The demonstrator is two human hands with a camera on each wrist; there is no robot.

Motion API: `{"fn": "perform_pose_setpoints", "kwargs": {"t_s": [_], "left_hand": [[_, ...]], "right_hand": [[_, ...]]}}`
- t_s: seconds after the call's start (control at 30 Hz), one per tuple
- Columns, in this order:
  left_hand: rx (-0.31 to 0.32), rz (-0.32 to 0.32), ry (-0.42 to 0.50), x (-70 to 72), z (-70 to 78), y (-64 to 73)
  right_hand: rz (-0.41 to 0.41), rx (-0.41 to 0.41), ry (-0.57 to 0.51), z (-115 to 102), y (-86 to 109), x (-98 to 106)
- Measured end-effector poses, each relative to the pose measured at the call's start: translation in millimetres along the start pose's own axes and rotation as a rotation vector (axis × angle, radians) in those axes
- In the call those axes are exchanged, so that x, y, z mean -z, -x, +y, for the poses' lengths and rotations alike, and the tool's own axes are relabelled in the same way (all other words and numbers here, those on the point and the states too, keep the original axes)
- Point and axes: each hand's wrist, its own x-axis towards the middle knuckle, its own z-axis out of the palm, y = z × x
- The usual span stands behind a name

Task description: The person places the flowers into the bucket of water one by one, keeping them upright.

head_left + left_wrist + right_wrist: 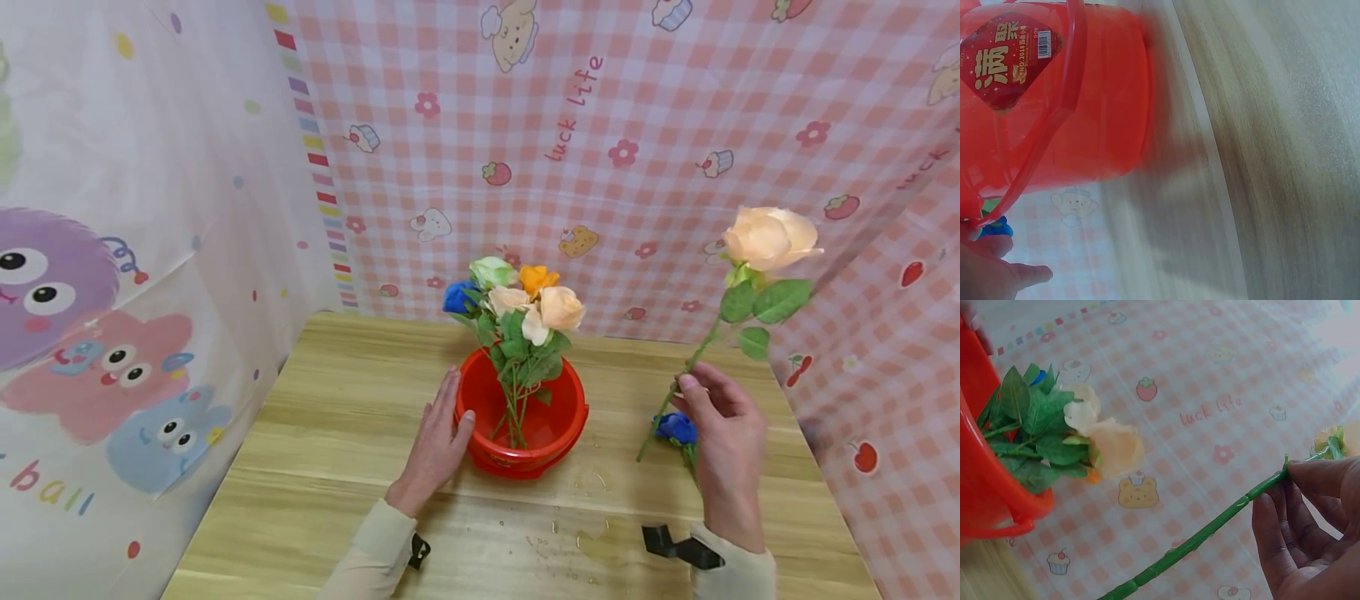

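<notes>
Held peach rose [768, 239]: bloom uppermost, stem slanting down to the left, lower end free above the worktop [337, 400]; well apart from the bucket, on your right side.
Right grip [723, 425]: thumb and fingers pinch the held peach rose by its stem, below the leaves.
Left grip [435, 437]: holds nothing; your fingers lie straight along the left side of the bucket, thumb at the rim.
Red bucket [517, 460]: upright on the worktop, printed label [1010, 59] and handle [1054, 119] on its outside.
Roses in bucket: one blue [460, 297], one pale green [492, 272], one orange [538, 280], two peach [562, 308]; blooms above the rim, stems leaning together inside.
Loose blue rose [677, 427]: lying on the worktop near your right grip, partly hidden behind it.
Drops [592, 542]: clear wet spots on the worktop, in front of the bucket and to its right.
Step in hand: by judgement, adding the held peach rose to the bunch, with your left grip steadying the bucket; this stem is not yet in.
Next move calls for: likely bringing the stem left over the opening, turning it nearer upright, and lowering its end past the crowded leaves while you brace the bucket.
</notes>
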Motion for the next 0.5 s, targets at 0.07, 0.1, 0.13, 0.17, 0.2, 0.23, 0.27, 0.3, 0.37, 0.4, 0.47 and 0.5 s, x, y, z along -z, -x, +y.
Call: {"fn": "perform_pose_setpoints", "kwargs": {"t_s": [0.07,0.1,0.13,0.17,0.2,0.23,0.27,0.3,0.37,0.4,0.47,0.5], "left_hand": [[-0.004,0.003,0.000,-0.4,-0.4,0.0],[-0.005,0.004,0.000,-0.7,-0.7,-0.1],[-0.005,0.004,0.000,-0.8,-0.8,0.0],[-0.005,0.005,-0.001,-0.9,-1.0,0.0],[-0.005,0.006,0.002,-0.9,-1.1,0.1],[-0.004,0.007,0.003,-0.9,-1.1,0.1],[-0.004,0.009,0.005,-0.9,-1.1,0.1],[-0.004,0.009,0.007,-1.0,-1.2,0.2],[-0.004,0.011,0.007,-1.1,-1.2,0.2],[-0.003,0.010,0.008,-1.2,-1.2,0.3],[-0.001,0.008,0.009,-1.4,-1.1,0.2],[-0.001,0.007,0.008,-1.5,-1.0,0.1]], "right_hand": [[-0.026,0.010,0.012,-0.1,0.6,-4.8],[-0.039,0.016,0.018,-0.1,1.0,-7.4],[-0.050,0.021,0.025,0.0,1.5,-10.1],[-0.061,0.026,0.033,0.1,2.1,-13.1],[-0.072,0.030,0.037,0.3,2.8,-16.2],[-0.082,0.031,0.039,0.6,3.6,-19.5],[-0.094,0.034,0.046,0.7,4.3,-23.0],[-0.104,0.038,0.052,0.8,5.2,-26.3],[-0.123,0.041,0.061,0.9,6.7,-33.0],[-0.131,0.039,0.066,0.6,7.5,-36.2],[-0.151,0.045,0.074,0.5,9.0,-42.4],[-0.160,0.046,0.075,0.5,9.7,-45.1]]}}
